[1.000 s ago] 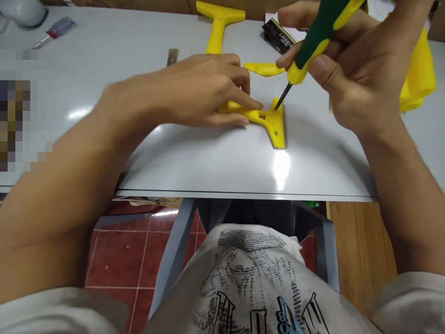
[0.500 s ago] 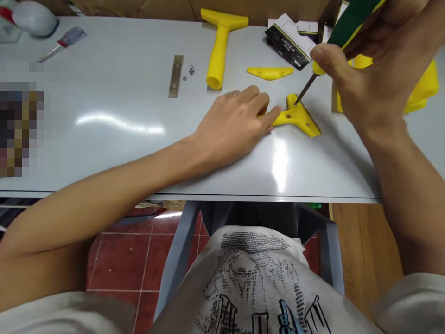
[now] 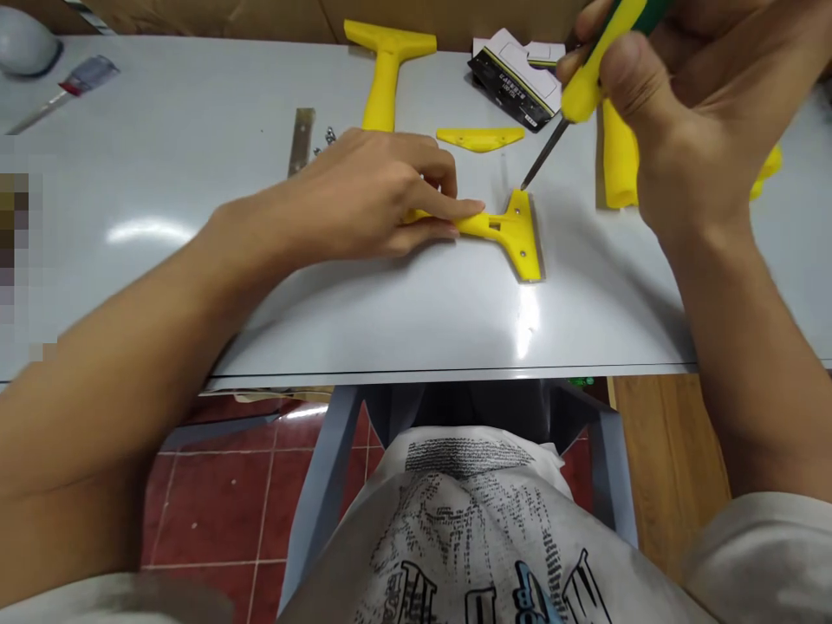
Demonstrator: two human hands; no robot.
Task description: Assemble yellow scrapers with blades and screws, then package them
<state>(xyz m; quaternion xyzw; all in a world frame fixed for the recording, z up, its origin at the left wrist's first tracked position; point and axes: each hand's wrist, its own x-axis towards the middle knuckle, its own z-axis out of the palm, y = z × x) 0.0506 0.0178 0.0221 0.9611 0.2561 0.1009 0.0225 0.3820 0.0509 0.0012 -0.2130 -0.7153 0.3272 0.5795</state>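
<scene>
My left hand is closed around the handle of a yellow scraper lying on the white table. Its wide head points right, with two screws in it and a blade along the edge. In my right hand is a green and yellow screwdriver, gripped by its handle and slanting down to the left. The screwdriver's tip appears close to the upper corner of the scraper head, off the screws; whether it touches cannot be told. Beyond the head lies a narrow yellow clamp plate.
A second yellow scraper body, a metal blade and small screws lie behind my left hand. Black and white packets stand at the back. More yellow handles are at right, a clear-handled screwdriver at far left.
The scraper has turned so its head points straight right, my left hand turning with it. The screwdriver tip has left the upper screw and now hovers near the head's corner. The view has shifted slightly.
</scene>
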